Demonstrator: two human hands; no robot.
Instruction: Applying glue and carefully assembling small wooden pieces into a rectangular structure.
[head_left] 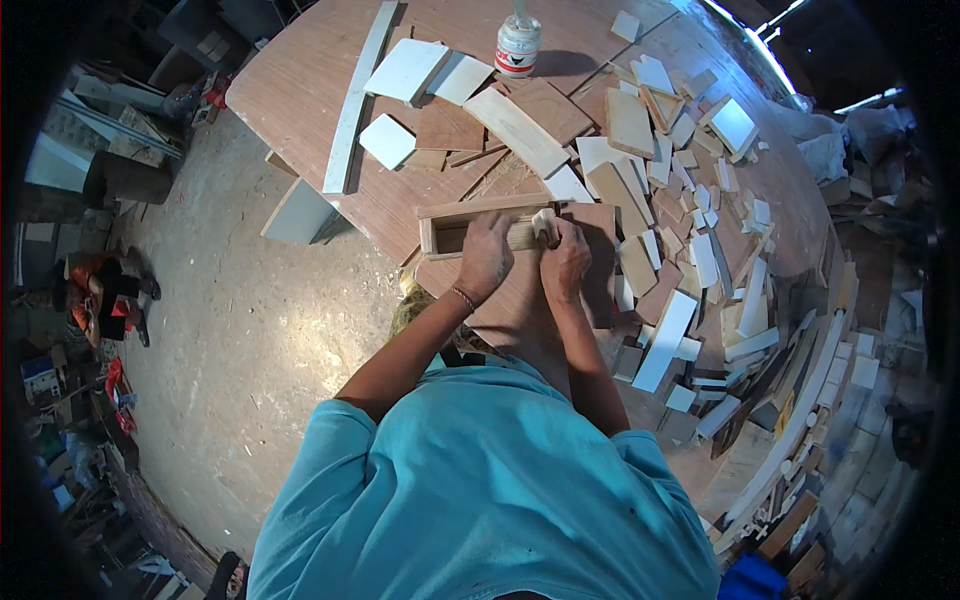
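Observation:
A narrow open wooden box [430,238] lies crosswise at the table's near edge, in front of my body. My left hand [487,258] reaches over its near wall, with the fingers bent down into the opening. Those fingertips are partly hidden. At the box's right end my right hand [566,258] is closed around a small pale wooden block [545,227], its thumb and fingers pressed to it. Whether the block is fixed to the box, I cannot tell. Under and beside that end is a flat brown board [600,265].
The wooden table [300,75] carries scattered wood offcuts [700,250] on its right side. A white glue jar [518,48] with a brush-like handle stands at the back. Left of it lies a long pale strip [360,100]. Another person [95,295] crouches far left on the concrete floor.

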